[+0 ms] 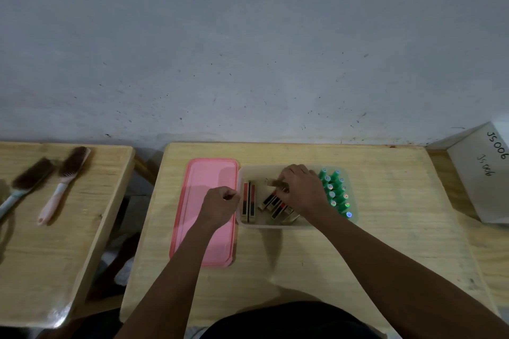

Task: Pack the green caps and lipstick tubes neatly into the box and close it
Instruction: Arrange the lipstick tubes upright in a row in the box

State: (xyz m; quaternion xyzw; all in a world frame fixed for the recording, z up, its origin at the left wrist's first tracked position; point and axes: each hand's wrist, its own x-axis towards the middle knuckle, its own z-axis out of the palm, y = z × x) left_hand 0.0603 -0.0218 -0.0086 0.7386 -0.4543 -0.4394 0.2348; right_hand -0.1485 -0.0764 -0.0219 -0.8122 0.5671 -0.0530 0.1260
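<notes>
Lipstick tubes (271, 202) lie under our right hand (300, 187), which grips one gold tube (275, 182). Our left hand (220, 202), at their nine o'clock, is curled; we cannot tell round what.

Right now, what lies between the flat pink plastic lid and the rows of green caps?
In the head view, black-and-gold lipstick tubes lying in the translucent box, and the right hand pinching one.

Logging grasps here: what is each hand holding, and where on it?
Right hand pinches a lipstick tube by one end, inside the box. Left hand is curled; whether it holds anything cannot be told.
</notes>
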